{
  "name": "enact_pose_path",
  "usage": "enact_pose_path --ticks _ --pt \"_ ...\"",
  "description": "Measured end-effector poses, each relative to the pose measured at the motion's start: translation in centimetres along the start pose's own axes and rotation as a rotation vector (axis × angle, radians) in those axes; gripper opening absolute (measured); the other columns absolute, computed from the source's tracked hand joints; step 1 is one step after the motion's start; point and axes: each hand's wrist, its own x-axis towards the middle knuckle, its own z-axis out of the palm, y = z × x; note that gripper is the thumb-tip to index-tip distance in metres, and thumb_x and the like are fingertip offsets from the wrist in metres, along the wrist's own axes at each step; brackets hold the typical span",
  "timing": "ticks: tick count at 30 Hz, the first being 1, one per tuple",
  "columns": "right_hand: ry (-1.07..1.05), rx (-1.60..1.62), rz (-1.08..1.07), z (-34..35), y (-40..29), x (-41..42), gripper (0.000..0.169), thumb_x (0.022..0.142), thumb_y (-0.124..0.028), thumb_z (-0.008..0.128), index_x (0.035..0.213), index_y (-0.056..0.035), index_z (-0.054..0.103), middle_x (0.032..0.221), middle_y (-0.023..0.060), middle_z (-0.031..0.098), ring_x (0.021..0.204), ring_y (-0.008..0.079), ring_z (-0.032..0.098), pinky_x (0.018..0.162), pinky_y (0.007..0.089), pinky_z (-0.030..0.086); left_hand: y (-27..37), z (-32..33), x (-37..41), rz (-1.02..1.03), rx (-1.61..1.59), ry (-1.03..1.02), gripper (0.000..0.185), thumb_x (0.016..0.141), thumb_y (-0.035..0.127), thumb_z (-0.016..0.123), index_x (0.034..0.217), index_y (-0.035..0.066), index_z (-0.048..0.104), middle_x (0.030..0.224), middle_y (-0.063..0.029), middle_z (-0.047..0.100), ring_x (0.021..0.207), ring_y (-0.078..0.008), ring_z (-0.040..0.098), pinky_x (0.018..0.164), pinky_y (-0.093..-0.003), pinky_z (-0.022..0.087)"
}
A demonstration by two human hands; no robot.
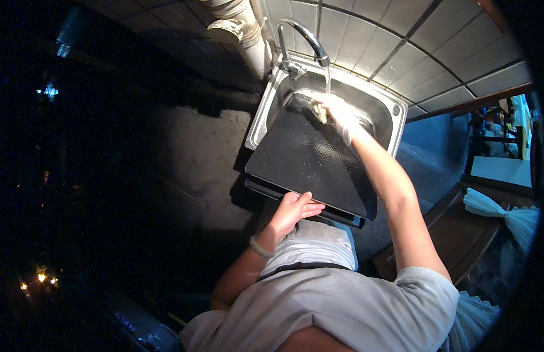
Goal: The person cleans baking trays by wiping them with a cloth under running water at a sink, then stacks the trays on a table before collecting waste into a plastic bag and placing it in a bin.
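A black flat panel with a textured, wet-looking face (307, 158) leans in the stainless-steel sink (391, 115), its near edge jutting toward my body. My left hand (297, 208) grips that near edge, thumb on top. Under it shows a second black edge (263, 188); whether it belongs to the same object I cannot tell. At the panel's far end my right hand (338, 115) presses a pale yellowish cloth or sponge (318, 111) onto the surface. Glare washes out that hand, which seems to wear a thin glove. Water (328, 80) runs from the curved chrome faucet (308, 35) beside it.
White wall tiles (364, 39) rise behind the sink, and a thick pale pipe (252, 44) stands at its left. Concrete floor (201, 163) lies to the left, fading into darkness. On the right are a brown wooden surface (465, 220) and a gathered light curtain (487, 204).
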Motion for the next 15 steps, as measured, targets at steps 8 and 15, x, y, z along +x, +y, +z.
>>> enact_pose_path --ticks 8,15 --pt "-0.489 -0.235 -0.143 0.9 -3.0 -7.5 0.028 0.086 -0.016 0.057 0.110 -0.0021 0.058 0.095 0.0042 0.061 0.087 0.0134 0.055 0.079 0.0275 0.046 1.1 0.9 0.2 0.028 -0.023 -0.032 0.033 0.097 0.015 0.042 0.095 -0.015 0.054 0.098 -0.0268 0.061 0.096 -0.0315 0.063 0.087 -0.0387 0.053" --pt "-0.604 -0.744 -0.603 1.0 4.3 -13.4 0.043 0.086 0.002 0.050 0.128 -0.0052 0.051 0.133 0.0150 0.046 0.125 0.0277 0.043 0.104 0.0338 0.034 0.5 0.7 0.3 0.037 -0.019 -0.076 0.027 0.095 0.010 0.045 0.093 -0.015 0.054 0.097 -0.0270 0.061 0.096 -0.0313 0.063 0.086 -0.0377 0.053"
